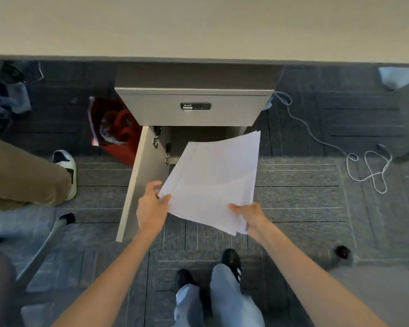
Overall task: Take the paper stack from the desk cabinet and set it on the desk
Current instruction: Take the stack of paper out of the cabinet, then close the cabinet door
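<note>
Grey ribbed carpet lies under thin, flat white paper stack.

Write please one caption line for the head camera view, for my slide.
Both hands, left and right, hold the paper stack before the open cabinet door, below the desk.

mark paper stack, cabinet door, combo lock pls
paper stack [213,180], head view, middle of the top sheet
cabinet door [139,180], head view, inner face of the open door
combination lock [195,106], head view, centre of the lock body on the drawer front
</note>
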Tool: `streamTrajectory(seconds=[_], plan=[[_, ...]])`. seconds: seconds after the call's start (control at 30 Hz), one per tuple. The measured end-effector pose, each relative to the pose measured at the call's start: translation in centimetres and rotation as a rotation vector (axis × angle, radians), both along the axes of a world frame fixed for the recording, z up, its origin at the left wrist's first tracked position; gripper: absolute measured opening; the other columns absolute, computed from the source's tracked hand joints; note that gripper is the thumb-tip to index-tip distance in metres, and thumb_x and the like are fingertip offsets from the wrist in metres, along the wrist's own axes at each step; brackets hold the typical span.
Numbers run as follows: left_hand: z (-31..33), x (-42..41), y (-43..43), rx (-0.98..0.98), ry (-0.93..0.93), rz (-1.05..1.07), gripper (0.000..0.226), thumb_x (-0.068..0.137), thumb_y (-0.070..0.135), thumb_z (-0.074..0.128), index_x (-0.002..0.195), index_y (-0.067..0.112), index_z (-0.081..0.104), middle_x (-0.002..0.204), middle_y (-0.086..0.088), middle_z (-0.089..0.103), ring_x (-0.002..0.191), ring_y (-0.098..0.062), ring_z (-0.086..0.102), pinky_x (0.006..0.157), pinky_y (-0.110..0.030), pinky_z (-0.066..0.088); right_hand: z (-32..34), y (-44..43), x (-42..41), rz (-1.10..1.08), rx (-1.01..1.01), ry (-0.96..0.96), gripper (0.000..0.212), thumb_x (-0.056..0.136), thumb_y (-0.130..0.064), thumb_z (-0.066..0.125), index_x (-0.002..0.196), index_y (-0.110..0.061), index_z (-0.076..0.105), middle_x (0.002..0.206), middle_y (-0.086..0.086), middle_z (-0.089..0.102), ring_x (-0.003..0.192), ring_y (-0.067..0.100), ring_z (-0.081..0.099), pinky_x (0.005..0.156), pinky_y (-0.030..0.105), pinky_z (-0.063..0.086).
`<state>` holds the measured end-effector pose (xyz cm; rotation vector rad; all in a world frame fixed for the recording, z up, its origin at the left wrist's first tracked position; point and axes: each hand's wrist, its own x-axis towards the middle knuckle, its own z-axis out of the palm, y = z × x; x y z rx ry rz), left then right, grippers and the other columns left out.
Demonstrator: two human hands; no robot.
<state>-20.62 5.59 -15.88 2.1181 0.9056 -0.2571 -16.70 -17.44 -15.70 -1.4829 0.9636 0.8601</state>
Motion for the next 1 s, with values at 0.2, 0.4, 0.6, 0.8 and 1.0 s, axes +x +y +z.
streamTrajectory(seconds=[0.2, 0.4, 0.6, 0.8, 1.0], plan=[[4.3, 0.1, 2.3, 0.458, -0.154, -0.255, 0.053, 0.083, 0.012, 0.067, 0.132, 0.011, 0.047, 0.142, -0.008, 0.047, 0.129, -0.030, 0.042, 0.100, -0.048, 0.039, 5.0, -0.9, -1.6, -0.150, -0.007, -0.007, 0.042, 0.085, 0.000, 0.066, 0.125, 0.005, 0.055, 0.127, 0.017, 0.062, 0.098, 0.028, 0.058, 0.086, 0.040, 0.049], [0.4, -0.4, 5.5, -0.057, 0.214, 0.095, 0.080, 0.073, 0.042, 0.070, 0.138, 0.009, 0.038, 0.136, -0.016, 0.052, 0.127, -0.039, 0.050, 0.105, -0.057, 0.037, 6.3, -3.0, -2.1, -0.238, -0.085, -0.038, 0.048, 0.083, -0.002, 0.069, 0.127, 0.004, 0.053, 0.128, 0.018, 0.061, 0.111, 0.034, 0.059, 0.089, 0.040, 0.049], [0.7, -0.4, 4.6, -0.271, 0.162, 0.186, 0.051, 0.086, 0.021, 0.061, 0.132, 0.008, 0.043, 0.128, -0.006, 0.052, 0.118, -0.029, 0.054, 0.103, -0.046, 0.045, 6.5, -5.9, -3.6, -0.292, -0.114, -0.023, 0.046, 0.084, -0.003, 0.069, 0.127, 0.001, 0.053, 0.116, 0.012, 0.062, 0.101, 0.030, 0.058, 0.094, 0.042, 0.049], [1.5, 0.7, -1.3, -0.541, 0.100, 0.315, 0.042, 0.096, 0.010, 0.041, 0.138, 0.016, 0.038, 0.133, -0.008, 0.054, 0.121, -0.029, 0.052, 0.101, -0.045, 0.044, 6.8, -9.8, -3.8, -0.342, -0.150, 0.005, 0.049, 0.082, -0.003, 0.070, 0.127, 0.002, 0.052, 0.122, 0.015, 0.060, 0.103, 0.030, 0.055, 0.102, 0.047, 0.045], [2.1, 6.9, -7.9, -0.791, 0.058, 0.402, 0.046, 0.099, 0.003, 0.037, 0.142, 0.019, 0.040, 0.139, -0.001, 0.047, 0.129, -0.019, 0.044, 0.107, -0.044, 0.039, 6.7, -13.9, -1.4, -0.374, -0.154, -0.014, 0.051, 0.080, -0.004, 0.073, 0.127, 0.001, 0.052, 0.129, 0.014, 0.060, 0.109, 0.033, 0.057, 0.103, 0.051, 0.045]])
